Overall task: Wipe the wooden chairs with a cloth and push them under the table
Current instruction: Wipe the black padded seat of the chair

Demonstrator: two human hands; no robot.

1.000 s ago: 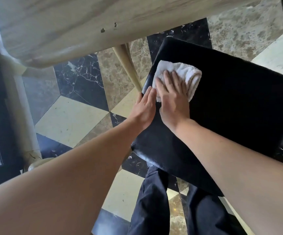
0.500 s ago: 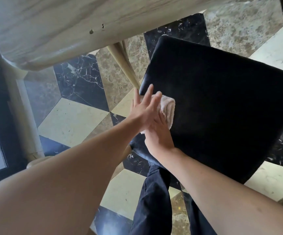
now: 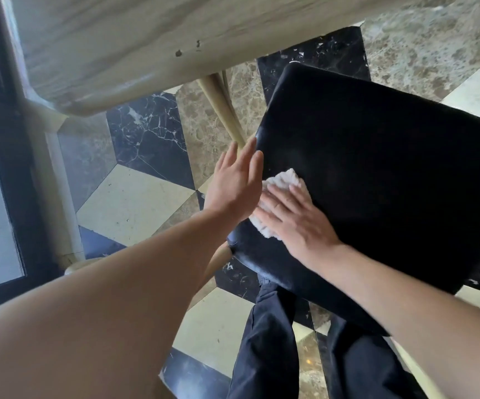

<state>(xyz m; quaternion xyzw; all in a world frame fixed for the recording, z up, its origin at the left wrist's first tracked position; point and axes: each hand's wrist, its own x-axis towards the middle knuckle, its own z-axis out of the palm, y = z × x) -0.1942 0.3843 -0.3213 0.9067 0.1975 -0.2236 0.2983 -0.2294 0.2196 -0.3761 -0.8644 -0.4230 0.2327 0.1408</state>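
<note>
Right hand [image 3: 296, 223] flat, fingers spread, pressing cloth [image 3: 283, 182] onto chair seat [image 3: 376, 174]. Left hand [image 3: 234, 185] open alongside, holding nothing. Cloth soft, light, bunches easily; seat likely slick. Best pinned by palm.

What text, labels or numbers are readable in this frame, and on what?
None: no word, label, brand, number or sign shows anywhere.
Black chair seat: plain, no tag visible.
White cloth under the right hand: no print or label showing.
Pale table top: only wood grain and two small dark marks, not text.
Marble floor: veining only.
</note>
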